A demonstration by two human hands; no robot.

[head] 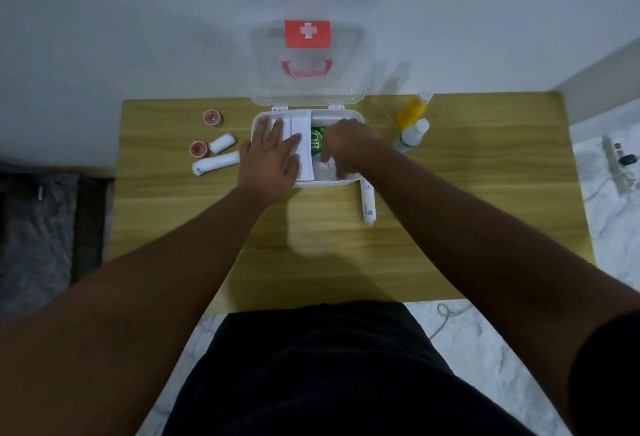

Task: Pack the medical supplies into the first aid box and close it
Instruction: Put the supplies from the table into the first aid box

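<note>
The white first aid box [356, 117] stands open at the back of the table, its clear lid [349, 54] with a red cross upright against the wall. My left hand [272, 158] lies flat, fingers spread, on white flat packs [301, 139] in the box's left half. My right hand [346, 148] reaches into the right half, fingers curled down on a small white packet [327, 167] beside a green packet [316, 143]; whether it grips it is hidden. Outside lie two red-cored tape rolls [212, 118] [198, 148], two bandage rolls [222, 143] [215, 163], and a long roll [367, 205].
A yellow bottle [412, 111] and a white bottle [412, 136] lie right of the box. The wooden table [485, 193] stands against a white wall. A power strip with cables [620, 165] lies on the marble floor at right. Something dark [34, 227] stands to the left.
</note>
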